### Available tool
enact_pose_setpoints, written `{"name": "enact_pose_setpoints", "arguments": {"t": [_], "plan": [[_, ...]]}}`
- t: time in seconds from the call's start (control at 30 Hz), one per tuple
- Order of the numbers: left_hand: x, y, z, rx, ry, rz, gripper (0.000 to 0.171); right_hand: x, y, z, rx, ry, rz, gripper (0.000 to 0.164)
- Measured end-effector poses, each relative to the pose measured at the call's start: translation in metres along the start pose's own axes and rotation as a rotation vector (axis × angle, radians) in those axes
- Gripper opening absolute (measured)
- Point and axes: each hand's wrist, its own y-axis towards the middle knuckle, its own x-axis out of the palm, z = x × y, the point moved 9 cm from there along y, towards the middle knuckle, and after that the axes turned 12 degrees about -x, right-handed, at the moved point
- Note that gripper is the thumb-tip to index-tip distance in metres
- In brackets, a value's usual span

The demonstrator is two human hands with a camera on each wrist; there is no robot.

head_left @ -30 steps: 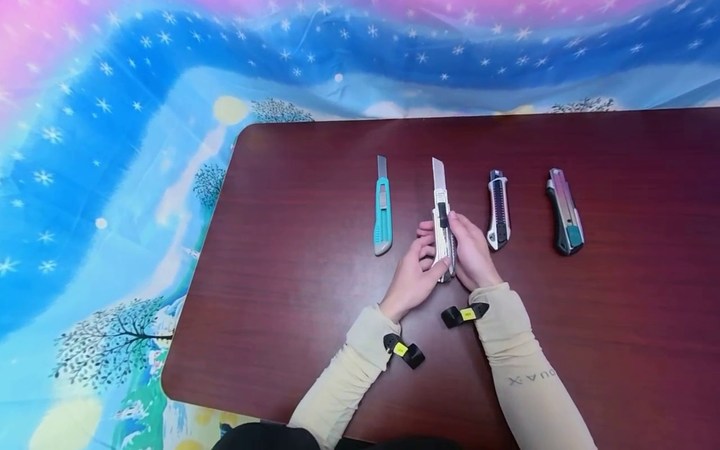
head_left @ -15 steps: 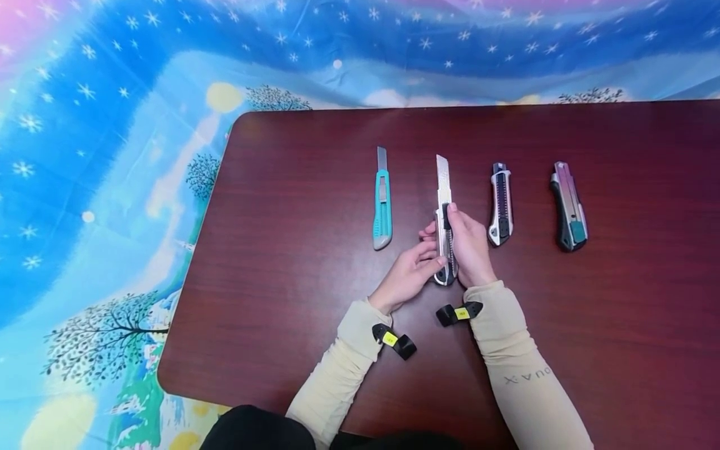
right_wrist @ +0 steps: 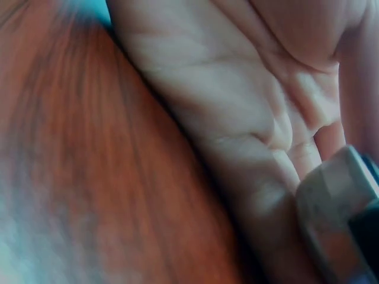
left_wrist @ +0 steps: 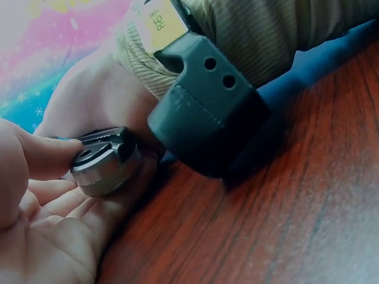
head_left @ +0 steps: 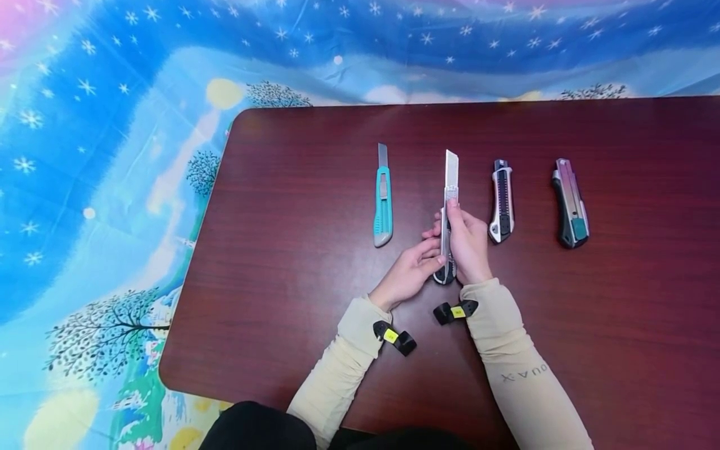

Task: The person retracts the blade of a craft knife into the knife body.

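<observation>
Both hands hold a silver and black utility knife (head_left: 445, 240) whose long blade (head_left: 452, 169) points away from the person. My left hand (head_left: 406, 275) pinches its rear end, thumb on top and fingers beneath, as the left wrist view shows at the knife's butt (left_wrist: 103, 168). From the right side my right hand (head_left: 471, 250) grips the body, its thumb lying on the upper face where the slider was seen. That thumb hides the slider now. In the right wrist view the knife's end (right_wrist: 334, 207) sits at the lower right beside the palm.
A teal utility knife (head_left: 383, 206) with its blade out lies to the left on the dark red table (head_left: 292, 250). To the right lie a silver and black knife (head_left: 502, 203) and a black, silver and green one (head_left: 571, 206). Behind hangs a patterned cloth (head_left: 337, 37).
The right thumb has moved forward along the knife, covering the black slider. The knife has turned a little, its tip shifting right. The head view has shifted slightly.
</observation>
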Motion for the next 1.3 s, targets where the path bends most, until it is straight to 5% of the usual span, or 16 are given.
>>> {"name": "enact_pose_setpoints", "arguments": {"t": [0.3,0.57,0.87,1.3], "plan": [[0.0,0.0,0.004,0.002,0.008,-0.012,0.042,0.003,0.002,-0.005,-0.038,0.009,-0.025,0.053],[0.0,-0.015,0.027,0.016,0.014,-0.023,0.041,0.006,0.002,-0.007,-0.051,0.034,-0.051,0.047],[0.0,-0.001,0.004,0.016,-0.022,-0.026,0.041,0.009,-0.001,-0.007,-0.036,0.037,-0.081,0.043],[0.0,0.0,-0.001,-0.013,-0.048,-0.026,0.04,0.01,-0.004,-0.009,-0.037,0.024,-0.129,0.042]]}}
